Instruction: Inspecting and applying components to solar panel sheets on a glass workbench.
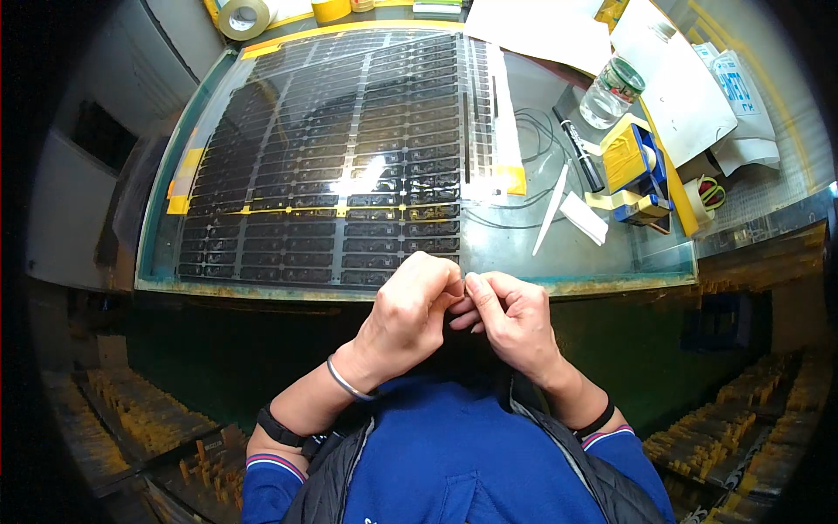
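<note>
My left hand [408, 307] and my right hand [515, 319] meet at the front edge of the glass-topped table. Both are closed in a pinch, fingertips almost touching. Whatever they hold between them is too small and too covered to name. Just beyond my left hand lies a large film sheet [297, 166] printed with rows of dark rectangular patterns. Yellow tape strips [510, 181] sit at its edges, and a bright reflection covers part of it. Past my right hand, a white pointed tool [551, 210] rests on the glass beside a folded white paper [583, 218].
On the right stand a blue tape dispenser [642, 196], a black marker [578, 148] and a clear bottle [611, 92]. Thin dark wires [537, 131] curl on the glass. Tape rolls [244, 17] line the back. Racks with yellow tabs [144, 402] flank me on both sides.
</note>
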Tool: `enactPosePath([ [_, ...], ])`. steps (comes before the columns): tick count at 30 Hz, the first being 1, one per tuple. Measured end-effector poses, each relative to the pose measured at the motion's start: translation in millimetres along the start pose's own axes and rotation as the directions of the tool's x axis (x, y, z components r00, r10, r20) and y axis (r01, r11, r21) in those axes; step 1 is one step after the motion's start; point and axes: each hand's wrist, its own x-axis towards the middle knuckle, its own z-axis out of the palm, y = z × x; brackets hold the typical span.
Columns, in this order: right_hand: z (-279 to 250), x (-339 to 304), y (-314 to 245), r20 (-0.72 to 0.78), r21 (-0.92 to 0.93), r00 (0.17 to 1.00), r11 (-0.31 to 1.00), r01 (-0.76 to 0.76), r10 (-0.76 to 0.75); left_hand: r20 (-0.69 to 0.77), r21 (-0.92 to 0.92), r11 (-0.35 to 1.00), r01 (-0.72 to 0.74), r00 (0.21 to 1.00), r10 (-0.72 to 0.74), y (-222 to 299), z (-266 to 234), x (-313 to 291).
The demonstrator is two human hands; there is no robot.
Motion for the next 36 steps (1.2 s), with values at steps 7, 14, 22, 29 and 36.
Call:
enactPosePath([
  [7,-1,2,-1,0.022,0.032,0.999,0.998,-0.050,0.049,-0.033,0.078,0.971,-0.227,0.972,0.231,-7,3,-4],
  [14,-6,2,-1,0.081,0.172,0.989,0.976,-0.133,0.121,-0.237,0.205,0.970,-0.130,0.955,0.179,-6,1,-12],
  [22,-7,4,2,0.112,0.204,0.986,0.969,-0.143,0.122,-0.178,0.175,0.982,-0.071,0.979,0.102,-7,-2,-11],
  [29,-8,4,2,0.091,0.199,0.986,0.967,-0.158,0.142,-0.198,0.099,0.993,-0.070,0.976,0.088,-11,0,-11],
  [36,-12,5,2,0.116,0.272,0.986,0.951,-0.150,0.122,-0.136,0.408,0.832,-0.376,0.876,0.463,-16,-3,-15],
])
